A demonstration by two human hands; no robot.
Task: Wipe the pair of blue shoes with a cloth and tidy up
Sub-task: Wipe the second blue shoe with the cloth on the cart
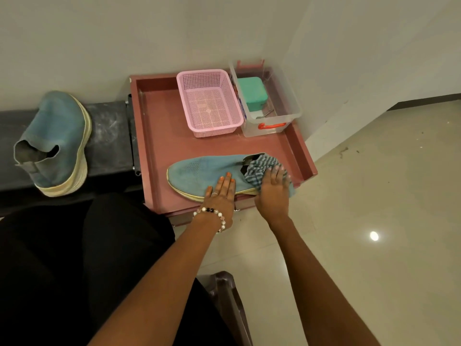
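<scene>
A blue knit shoe [204,171] with a pale sole lies on its side on the reddish tray [159,136], toe pointing left, near the tray's front edge. The left hand [220,196] presses flat on its upper, fingers straight. The right hand [274,186] presses a striped cloth [257,168] against the heel opening; its fingers seem to lie rather flat. The second blue shoe [57,141] stands on the dark bench [107,136], well apart. At the tray's back stand a pink perforated basket [210,103] and a clear plastic box [272,106], with bare tray between them and the shoe.
</scene>
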